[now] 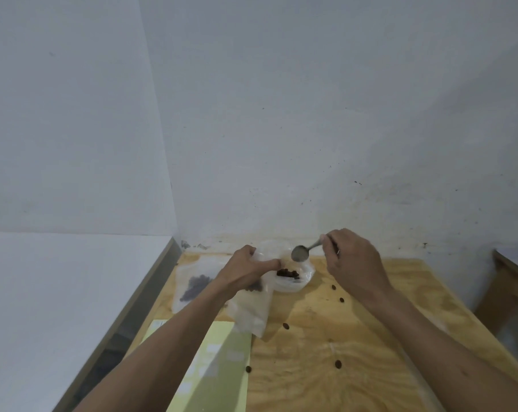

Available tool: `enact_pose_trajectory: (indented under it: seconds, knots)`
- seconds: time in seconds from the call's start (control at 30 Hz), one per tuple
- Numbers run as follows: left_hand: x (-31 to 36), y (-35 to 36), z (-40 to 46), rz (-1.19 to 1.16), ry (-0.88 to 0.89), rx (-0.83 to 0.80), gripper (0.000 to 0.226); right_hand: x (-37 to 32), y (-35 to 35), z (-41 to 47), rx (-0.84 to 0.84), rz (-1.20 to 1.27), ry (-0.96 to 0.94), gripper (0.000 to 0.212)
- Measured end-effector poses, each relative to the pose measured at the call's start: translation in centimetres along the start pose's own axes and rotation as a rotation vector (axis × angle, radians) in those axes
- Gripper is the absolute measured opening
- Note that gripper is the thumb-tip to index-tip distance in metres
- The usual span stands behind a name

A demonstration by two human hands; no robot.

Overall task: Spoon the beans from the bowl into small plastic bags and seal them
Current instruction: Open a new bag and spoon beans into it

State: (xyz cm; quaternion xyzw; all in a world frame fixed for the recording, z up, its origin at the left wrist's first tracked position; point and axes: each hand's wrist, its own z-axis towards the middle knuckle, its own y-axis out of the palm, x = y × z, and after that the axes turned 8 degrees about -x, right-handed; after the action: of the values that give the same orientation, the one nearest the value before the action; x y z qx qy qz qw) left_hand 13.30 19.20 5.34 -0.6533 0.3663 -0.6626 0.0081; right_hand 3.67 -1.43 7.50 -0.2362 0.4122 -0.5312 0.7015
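Observation:
A clear bowl [306, 273] with dark brown beans [287, 273] stands at the far middle of the wooden table [355, 367]. My right hand [353, 263] grips the handle of a metal spoon [300, 253], whose empty-looking bowl hangs just above the beans. My left hand [246, 273] holds the top of a small clear plastic bag [252, 310] beside the bowl; the bag hangs down to the table with a few beans near its top. A filled bag [192, 285] of beans lies flat at the far left.
Several loose beans [338, 364] lie scattered on the wood in front of the bowl. A pale green sheet [219, 367] covers the table's near left. A white wall rises right behind the table, a grey ledge runs along its left, and another wooden piece [510, 281] stands at the right.

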Motion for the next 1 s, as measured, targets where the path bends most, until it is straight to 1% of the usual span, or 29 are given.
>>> enact_pose_trajectory:
  seconds: [0.07,0.13,0.17,0.2,0.23,0.3,0.37,0.43,0.5,0.57,0.7,0.93,1.0]
  knots:
    - [0.2,0.2,0.1,-0.016,0.018,0.019,0.04,0.2,1.5,-1.1,-0.097,-0.107,0.026,0.022]
    - [0.3,0.4,0.4,-0.027,0.038,0.026,0.039,-0.2,2.8,-2.0,-0.153,-0.186,-0.014,0.005]
    - [0.6,0.4,0.3,-0.026,0.049,0.033,0.038,-0.2,3.6,-2.4,-0.155,-0.233,-0.025,0.012]
    - [0.8,0.5,0.4,-0.027,0.067,0.036,0.039,-0.1,4.2,-2.6,-0.148,-0.236,0.006,0.013]
    - [1.1,0.5,0.5,-0.036,0.083,0.028,0.041,-0.1,4.5,-2.6,-0.16,-0.188,0.082,0.012]
    - [1.8,0.5,0.7,-0.05,0.113,-0.003,0.044,0.0,5.3,-1.9,-0.075,-0.001,0.358,0.031]
    - [2.5,0.7,1.0,-0.036,0.121,-0.036,0.045,0.6,6.1,-1.3,-0.055,0.235,0.659,0.043]
    - [2.7,1.0,1.3,-0.019,0.128,-0.043,0.048,1.2,6.7,-0.8,-0.031,0.439,0.909,0.043]
    - [2.6,1.0,1.4,-0.022,0.123,-0.026,0.049,1.6,7.2,-0.7,-0.008,0.562,1.017,0.04]
    - [2.1,0.9,1.5,-0.04,0.109,-0.028,0.046,1.9,7.2,-0.8,0.011,0.61,1.009,0.04]
    - [0.8,0.3,0.9,-0.083,0.084,-0.013,0.038,2.5,6.2,-0.6,0.056,0.615,0.966,0.042]
    - [-0.2,-0.2,-0.2,-0.121,0.077,-0.062,0.032,2.2,2.3,-0.2,0.084,0.631,0.888,0.04]
    - [-0.3,0.1,-0.4,-0.131,0.084,-0.051,0.029,2.0,0.9,0.4,0.092,0.632,0.865,0.038]
